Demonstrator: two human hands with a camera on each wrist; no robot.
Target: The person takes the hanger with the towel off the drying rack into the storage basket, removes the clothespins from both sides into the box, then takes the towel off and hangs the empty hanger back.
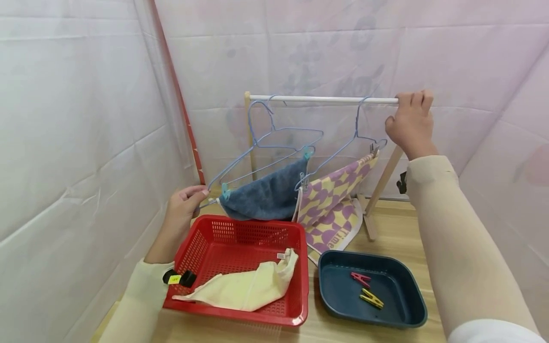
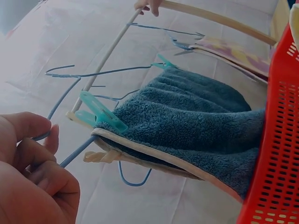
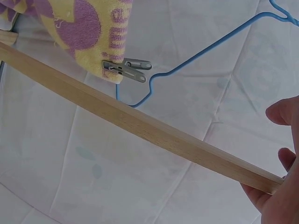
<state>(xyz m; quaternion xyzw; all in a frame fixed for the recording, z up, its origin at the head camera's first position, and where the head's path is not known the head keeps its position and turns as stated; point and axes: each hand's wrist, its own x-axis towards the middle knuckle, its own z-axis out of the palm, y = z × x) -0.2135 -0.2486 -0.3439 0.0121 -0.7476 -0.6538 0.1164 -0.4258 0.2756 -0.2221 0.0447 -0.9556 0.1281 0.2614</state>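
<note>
At the left, my left hand pinches the lower corner of a blue wire hanger between thumb and fingers. A dark blue towel hangs from that hanger, fastened by teal clothespins. The hanger's hook overlaps the white rail in the head view. At the rail's right end, my right hand grips the top of the drying rack, fingers curled over it. Its wooden leg runs down from this hand. Nearby, a yellow and purple towel hangs on another blue hanger, held by grey clothespins.
Below the towels stands a red basket with a pale yellow cloth inside. Right of it, a dark blue tub holds a pink clothespin and a yellow clothespin. Another blue hanger hangs at the rail's left.
</note>
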